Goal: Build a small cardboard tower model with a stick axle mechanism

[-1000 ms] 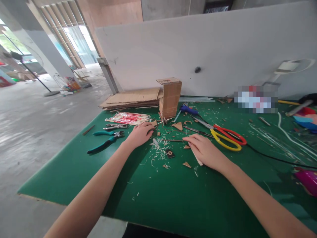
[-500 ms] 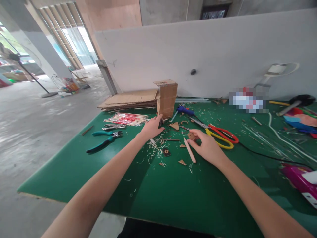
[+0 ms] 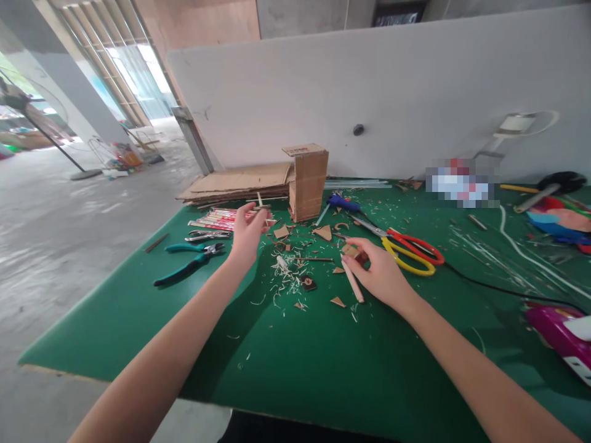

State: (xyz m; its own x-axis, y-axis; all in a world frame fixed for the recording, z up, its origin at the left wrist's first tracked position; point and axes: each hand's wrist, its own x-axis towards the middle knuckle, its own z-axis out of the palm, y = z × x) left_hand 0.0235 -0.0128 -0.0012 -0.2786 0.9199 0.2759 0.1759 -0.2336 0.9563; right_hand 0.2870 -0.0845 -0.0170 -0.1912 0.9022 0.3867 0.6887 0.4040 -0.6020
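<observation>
The broad green surface [image 3: 277, 369] carries the upright brown cardboard box form [image 3: 310, 184], then the red-and-yellow-handled metal scissors [image 3: 413, 249] and the bundle of pale sticks in red-and-clear wrapping [image 3: 217, 219]. The left hand [image 3: 248, 237] is raised near that bundle, its fingers bent and apparently pinching; the right hand [image 3: 381, 269] is low over the surface, thumb and forefinger pinching. Just below the right thumb is a smooth pale rod [image 3: 353, 284], probably stiff and apt to roll, best taken about its middle; whether the thumb touches it I cannot tell. Between the right fingertips is a small brown cardboard-like piece [image 3: 351, 250], likely light, dry to the touch and easily crushed, so a gentle grip on opposite edges should suit it. Smallest is the cross-like piece of thin pale sticks [image 3: 260, 200] at the left fingertips; it should weigh almost nothing and be stiff but snappable, best held close to where the sticks meet.
</observation>
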